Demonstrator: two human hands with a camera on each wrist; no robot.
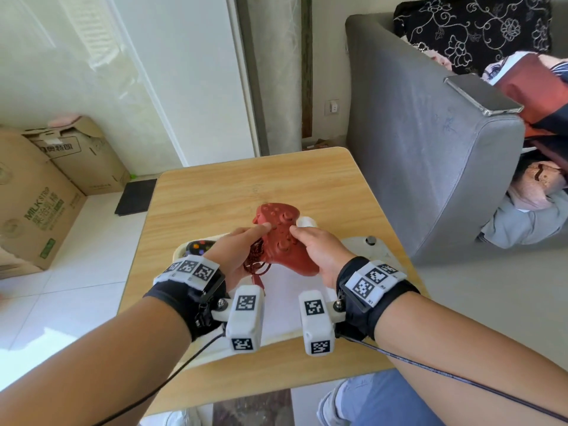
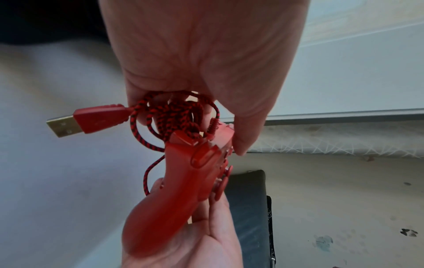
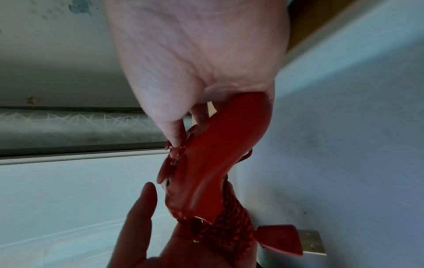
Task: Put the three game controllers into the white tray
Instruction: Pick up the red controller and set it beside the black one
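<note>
I hold a red game controller in both hands above the white tray on the wooden table. My left hand grips its left side together with the bundled red braided cable, whose USB plug sticks out. My right hand grips the right handle, thumb on the face. A black controller lies at the tray's far left corner. A white controller sits by the tray's right side, partly hidden by my right hand.
The wooden table has bare surface beyond the controller. A grey sofa stands close on the right with a phone on its arm. Cardboard boxes stand on the floor at left.
</note>
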